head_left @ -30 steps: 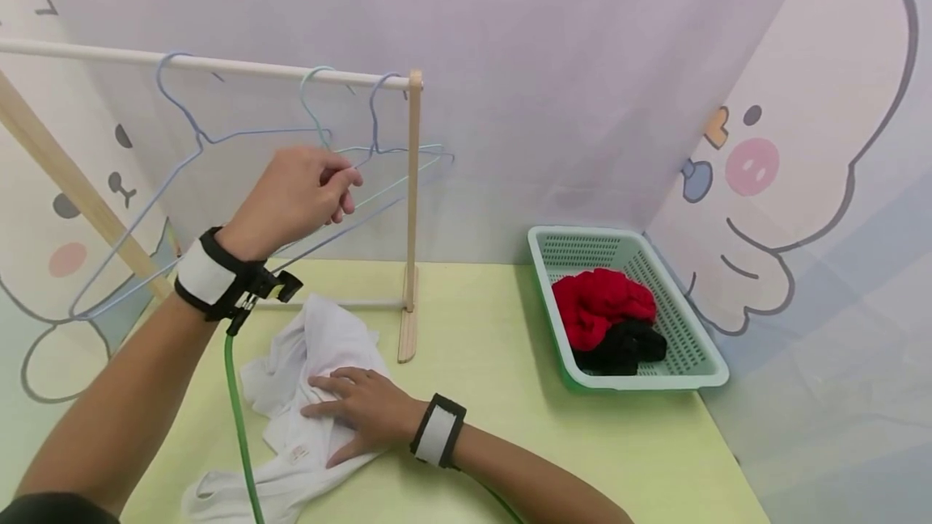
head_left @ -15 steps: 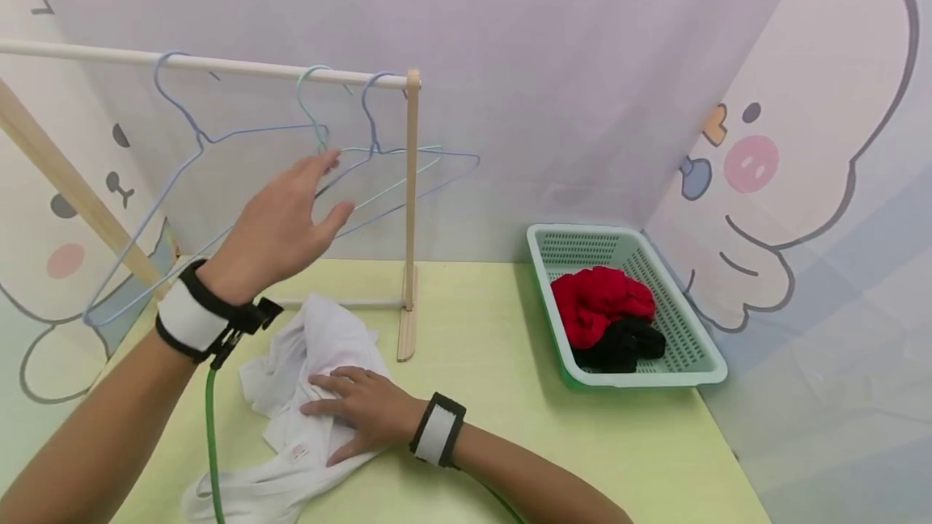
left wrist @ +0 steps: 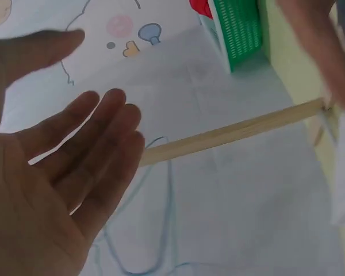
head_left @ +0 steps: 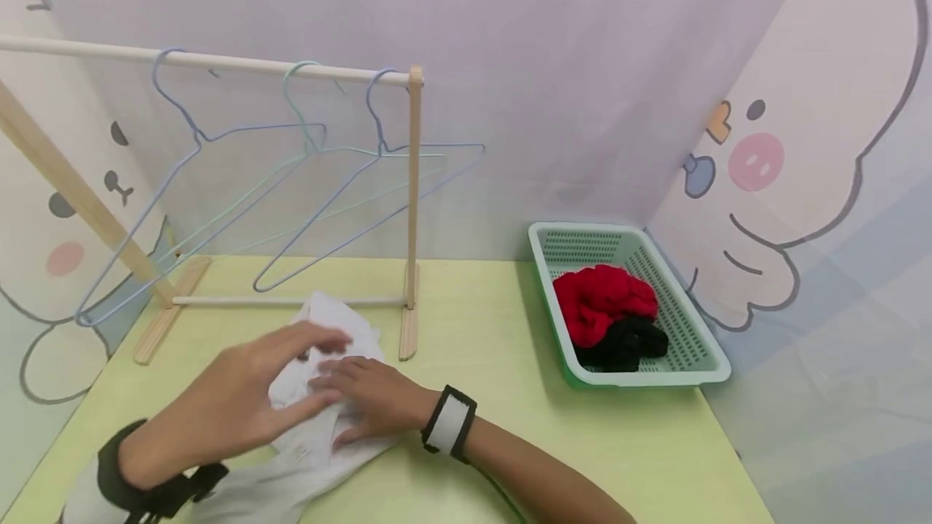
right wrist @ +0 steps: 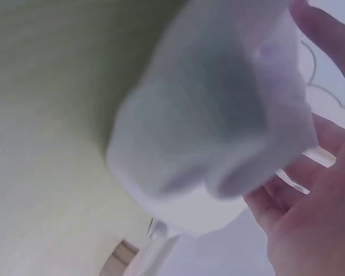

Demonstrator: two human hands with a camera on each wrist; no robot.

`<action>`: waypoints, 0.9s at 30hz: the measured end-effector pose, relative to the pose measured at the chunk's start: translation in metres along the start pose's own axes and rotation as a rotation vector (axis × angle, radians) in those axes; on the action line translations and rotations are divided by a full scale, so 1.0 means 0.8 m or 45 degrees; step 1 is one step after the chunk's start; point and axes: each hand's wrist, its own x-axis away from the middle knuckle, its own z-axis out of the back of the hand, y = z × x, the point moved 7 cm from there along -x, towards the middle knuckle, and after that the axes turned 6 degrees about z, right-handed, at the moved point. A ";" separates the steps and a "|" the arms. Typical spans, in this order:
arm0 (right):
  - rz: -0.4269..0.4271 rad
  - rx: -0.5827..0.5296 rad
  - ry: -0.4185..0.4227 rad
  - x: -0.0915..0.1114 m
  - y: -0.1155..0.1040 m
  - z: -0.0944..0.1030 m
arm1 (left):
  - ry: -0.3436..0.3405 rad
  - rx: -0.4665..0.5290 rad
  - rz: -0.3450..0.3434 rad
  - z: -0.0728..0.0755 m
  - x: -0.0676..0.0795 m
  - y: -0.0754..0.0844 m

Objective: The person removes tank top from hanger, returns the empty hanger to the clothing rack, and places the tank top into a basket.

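Observation:
A crumpled white garment [head_left: 331,318] with a small printed label lies on the table's near left part. My right hand [head_left: 382,395] rests on it with fingers spread. In the right wrist view the white cloth [right wrist: 190,132] bulges up against the fingers of that hand [right wrist: 316,201]. Over the garment's left side hovers my left hand [head_left: 233,399], thumb and fingers apart and holding nothing. The left wrist view shows the same hand [left wrist: 69,167] with its palm bare. Part of the garment is hidden beneath both hands.
Behind the garment stands a wooden rack [head_left: 413,200]. From its rail hang a blue hanger [head_left: 196,136], a mint green hanger [head_left: 288,95] and another blue hanger [head_left: 379,140]. A green basket [head_left: 633,380] at the right holds red cloth [head_left: 604,297] and black cloth [head_left: 626,346].
My left hand has come down from the hangers to the garment, its fingers spreading on the way. The right blue hanger has swung round. My right hand has shifted slightly on the garment.

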 end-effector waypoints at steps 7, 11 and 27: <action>-0.113 0.015 -0.139 0.004 0.024 0.016 | -0.473 -0.055 0.397 -0.081 0.083 -0.104; -0.181 -0.008 -0.287 0.005 0.030 0.003 | -0.648 -0.007 0.489 -0.115 0.106 -0.142; -0.234 0.102 -0.373 -0.006 0.035 -0.009 | -0.701 -0.199 0.492 -0.161 0.104 -0.158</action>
